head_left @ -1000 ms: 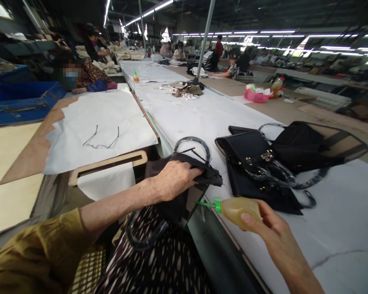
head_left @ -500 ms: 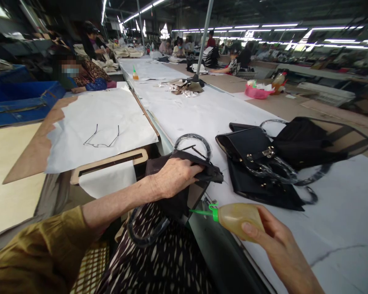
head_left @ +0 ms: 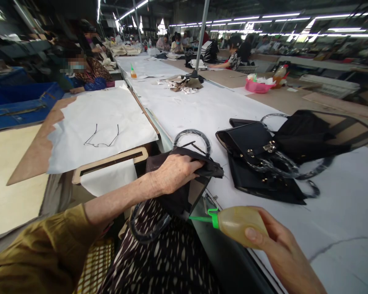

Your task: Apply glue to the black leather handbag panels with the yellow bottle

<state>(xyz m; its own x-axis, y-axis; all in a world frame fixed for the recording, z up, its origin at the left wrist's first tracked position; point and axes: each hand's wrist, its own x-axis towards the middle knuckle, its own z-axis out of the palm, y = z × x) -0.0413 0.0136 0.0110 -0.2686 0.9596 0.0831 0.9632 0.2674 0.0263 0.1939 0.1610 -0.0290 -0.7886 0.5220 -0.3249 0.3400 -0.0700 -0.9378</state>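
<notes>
My left hand grips the folded dark cloth of a black handbag that rests on my lap against the table edge. One round, plastic-wrapped handle stands up behind the hand, and another handle hangs over my patterned clothing. In my right hand lies a squeeze bottle of yellowish liquid, held on its side. Its thin green nozzle points left, with the tip at the bag's lower edge; whether it touches, I cannot tell.
More black handbags lie piled on the white-covered table to the right. Eyeglasses rest on white paper at left. Farther off are fabric scraps, a pink basket, a metal pole and a blue bin. Several people work around.
The nozzle and bottle have shifted slightly down, with the tip still at the bag's lower edge. My left hand keeps its hold on the bag. The view has moved a little.
</notes>
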